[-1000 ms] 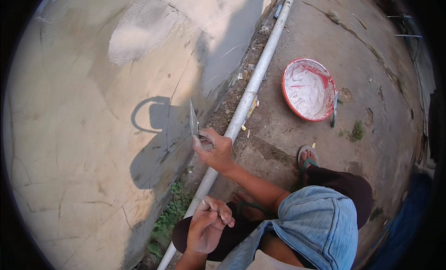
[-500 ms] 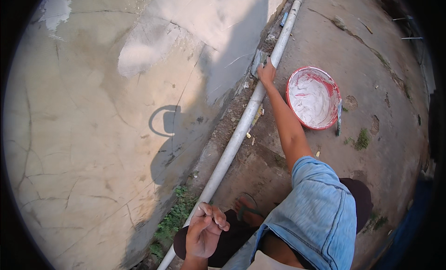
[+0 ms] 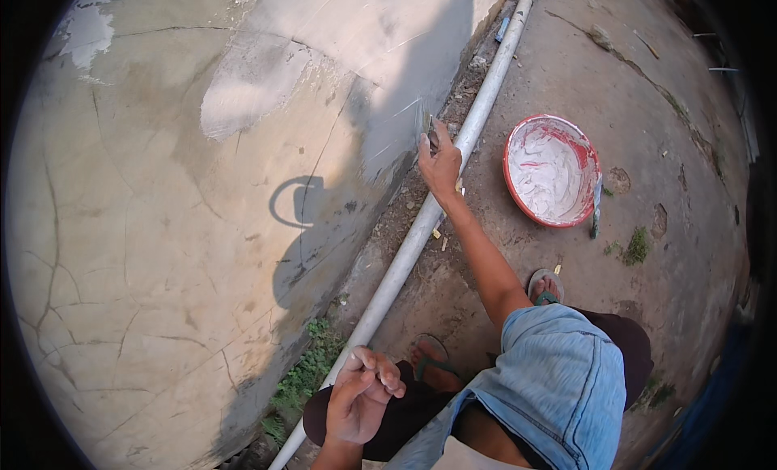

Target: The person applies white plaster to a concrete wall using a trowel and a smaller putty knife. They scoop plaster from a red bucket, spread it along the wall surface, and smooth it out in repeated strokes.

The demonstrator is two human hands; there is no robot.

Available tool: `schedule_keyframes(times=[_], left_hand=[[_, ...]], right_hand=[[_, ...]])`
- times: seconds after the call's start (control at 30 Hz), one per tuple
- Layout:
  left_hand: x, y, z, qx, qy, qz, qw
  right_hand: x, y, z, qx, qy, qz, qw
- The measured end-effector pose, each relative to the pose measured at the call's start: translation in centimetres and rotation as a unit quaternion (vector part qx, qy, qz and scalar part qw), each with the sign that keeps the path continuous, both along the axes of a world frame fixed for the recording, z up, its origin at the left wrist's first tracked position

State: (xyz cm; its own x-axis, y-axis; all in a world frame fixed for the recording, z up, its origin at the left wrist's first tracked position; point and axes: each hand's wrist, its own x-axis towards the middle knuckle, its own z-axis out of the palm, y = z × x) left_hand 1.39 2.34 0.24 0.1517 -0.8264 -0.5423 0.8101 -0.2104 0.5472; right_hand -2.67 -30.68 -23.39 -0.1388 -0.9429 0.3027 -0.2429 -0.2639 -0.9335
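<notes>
My right hand (image 3: 441,158) grips a flat metal scraper (image 3: 422,118), its blade at the lower part of the cracked wall (image 3: 129,211), in the shaded band just left of the long pale pipe (image 3: 413,251). My left hand (image 3: 360,397) is raised by my knee, palm upturned, its fingers curled with nothing visible in them. A red-rimmed bowl (image 3: 550,169) of white paste sits on the ground right of my right forearm, and a tool (image 3: 597,207) leans at its outer right side.
The pipe runs along the wall's foot, with loose debris and green weeds (image 3: 312,357) beside it. My sandalled feet (image 3: 545,284) stand on the cracked concrete ground (image 3: 664,308). Dark, indistinct items and a blue shape (image 3: 704,393) lie at the far right edge.
My right hand with the scraper reached forward from low near the pipe, then shifted slightly back and left onto the wall. My left hand stays about where it was.
</notes>
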Motion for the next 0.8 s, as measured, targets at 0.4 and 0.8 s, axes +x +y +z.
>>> schedule_keyframes(times=[0.4,0.8], left_hand=[[0.5,-0.1,-0.5,-0.016,0.018,-0.007,1.0],[0.3,0.9,0.0,-0.018,0.007,0.001,1.0]], right_hand=[[2.1,14.0,2.1,-0.212,0.048,0.188,0.958],[-0.6,-3.5,-7.6,0.133,0.001,-0.141,0.981]])
